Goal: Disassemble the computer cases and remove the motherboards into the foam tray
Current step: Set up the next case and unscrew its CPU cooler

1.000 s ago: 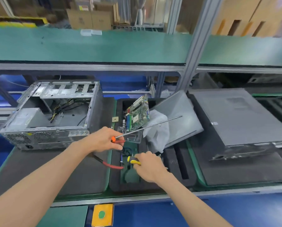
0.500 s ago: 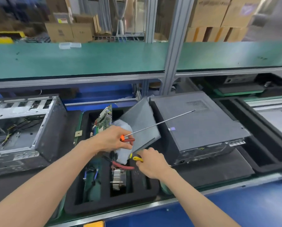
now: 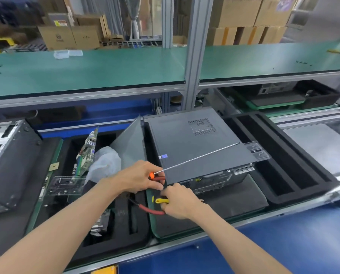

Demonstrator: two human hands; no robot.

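Lowest in the frame, the right hand [image 3: 177,202] curls round a yellow-handled tool [image 3: 161,200], fingers closed on its grip, at the near corner of the closed computer case [image 3: 196,153]; just above it and touching it, the left hand [image 3: 139,177] grips the orange-handled long screwdriver [image 3: 196,158], whose thin shaft slants up and right across the case's lid; red-handled pliers [image 3: 149,209] show under both hands, though I cannot tell which hand has them; probably the tools are kept in hand so that the case screws can be reached without setting anything down. Left of the hands lies the black foam tray [image 3: 123,234], a finned metal part in one slot; further up in the same tray a motherboard [image 3: 87,153] stands on edge, so that its components touch nothing, with a crumpled clear bag [image 3: 105,163] and a leaning grey side panel [image 3: 129,143] beside it. At the left edge sits an opened case [image 3: 9,161]; the green shelf [image 3: 86,70] spans the upper frame.
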